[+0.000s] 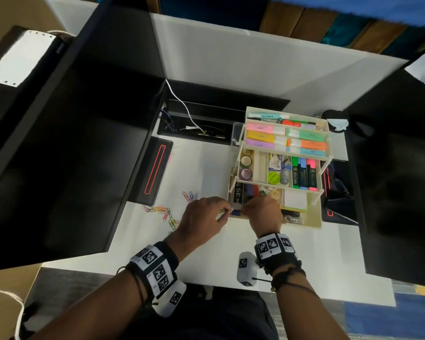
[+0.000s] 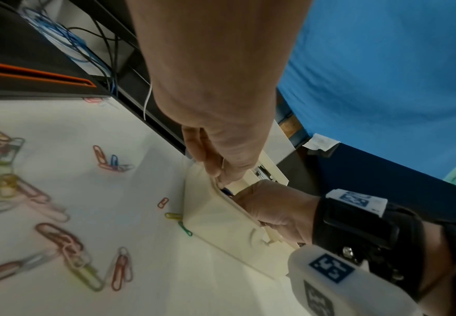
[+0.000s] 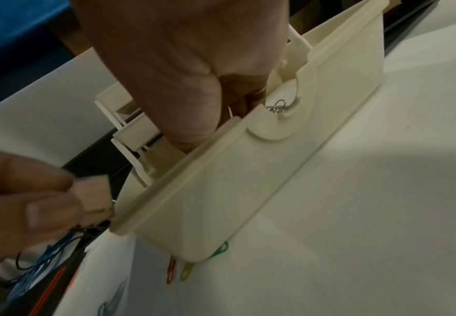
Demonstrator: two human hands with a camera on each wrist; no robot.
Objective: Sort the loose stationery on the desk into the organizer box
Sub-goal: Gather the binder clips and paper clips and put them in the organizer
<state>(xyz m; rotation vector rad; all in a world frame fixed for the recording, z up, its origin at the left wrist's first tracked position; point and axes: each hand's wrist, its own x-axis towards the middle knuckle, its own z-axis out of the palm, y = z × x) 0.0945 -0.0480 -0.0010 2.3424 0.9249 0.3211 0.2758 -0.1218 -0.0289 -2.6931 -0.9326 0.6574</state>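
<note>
A: Reading left to right, what lies first on the desk (image 1: 292,253)?

B: Loose coloured paper clips (image 1: 161,212), scattered left of the organizer box (image 1: 314,214) and well apart from its compartments; a few lie just beside its near corner.

A: And the left hand (image 1: 201,217)?

B: At the box's left rim, fingers curled, pinching a small pale block (image 3: 94,192). What that block is cannot be told.

A: The right hand (image 1: 264,213)?

B: Fingers curled down into the bottom front compartment; whether they grip anything there is hidden.

A: How is this step best done?

B: Probably by seating each piece fully below the rim before letting go, keeping the wrist clear of the raised upper trays (image 1: 280,168), then gathering the clips together rather than singly.
</note>
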